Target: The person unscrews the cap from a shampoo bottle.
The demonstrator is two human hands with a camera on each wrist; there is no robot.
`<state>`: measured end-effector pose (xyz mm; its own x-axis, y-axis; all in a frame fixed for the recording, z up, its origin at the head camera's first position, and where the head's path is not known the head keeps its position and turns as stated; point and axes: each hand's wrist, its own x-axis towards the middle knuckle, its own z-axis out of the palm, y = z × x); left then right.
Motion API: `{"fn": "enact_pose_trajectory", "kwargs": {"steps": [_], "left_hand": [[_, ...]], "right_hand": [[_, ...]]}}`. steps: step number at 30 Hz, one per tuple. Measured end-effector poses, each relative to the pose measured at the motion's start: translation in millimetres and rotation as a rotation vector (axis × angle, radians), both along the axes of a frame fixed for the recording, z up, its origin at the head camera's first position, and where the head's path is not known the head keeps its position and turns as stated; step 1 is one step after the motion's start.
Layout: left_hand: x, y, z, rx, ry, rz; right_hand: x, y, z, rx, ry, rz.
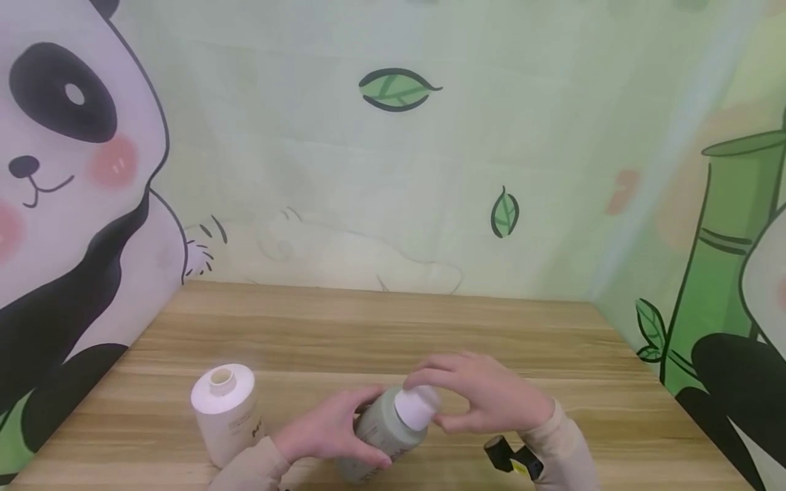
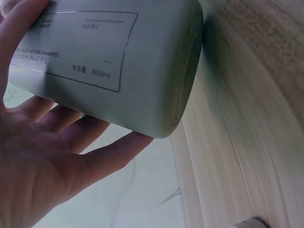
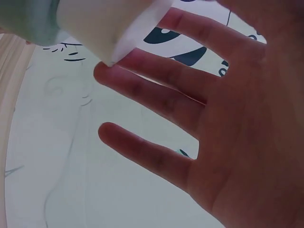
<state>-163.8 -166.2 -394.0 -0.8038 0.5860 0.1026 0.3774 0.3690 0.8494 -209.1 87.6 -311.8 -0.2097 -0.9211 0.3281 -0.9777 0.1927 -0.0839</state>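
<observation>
A grey-green shampoo bottle (image 1: 383,433) leans over the table, its base low and its white cap (image 1: 417,408) pointing up and right. My left hand (image 1: 331,426) grips the bottle's body, thumb on the near side and fingers round the far side. In the left wrist view, the printed label on the bottle (image 2: 104,61) faces the camera, and the base's edge is close to the wood. My right hand (image 1: 485,392) holds the white cap between thumb and fingers. The right wrist view shows fingertips against the cap (image 3: 102,28), with the lowest finger stretched away from it.
To the left, a white bottle (image 1: 224,416) stands upright on the wooden table (image 1: 393,334), its neck uncovered. A small black device (image 1: 514,458) sits by the right wrist. Behind the table hangs a backdrop (image 1: 295,136) with pandas, leaves and bamboo.
</observation>
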Motion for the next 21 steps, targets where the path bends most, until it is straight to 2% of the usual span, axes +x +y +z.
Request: {"fn": "enact_pose_trajectory", "kwargs": {"steps": [4,8,11,16,21], "left_hand": [[0.3,0.0,0.0,0.001,0.002,0.007],[0.4,0.5,0.5,-0.006,0.005,0.01],[0.4,0.8,1.3,-0.007,0.003,0.008],[1.3,0.2,1.6,-0.015,0.019,0.016],[0.9,0.8,1.9,-0.023,0.031,0.019]], "right_hand": [[-1.2,-0.4,0.0,-0.028,0.02,0.065],[-0.8,0.3,0.1,-0.029,-0.019,0.08],[0.4,1.3,1.1,-0.02,-0.065,0.025],[2.2,1.0,1.2,0.02,-0.041,-0.121],[3.3,0.1,0.5,0.056,-0.013,-0.164]]}}
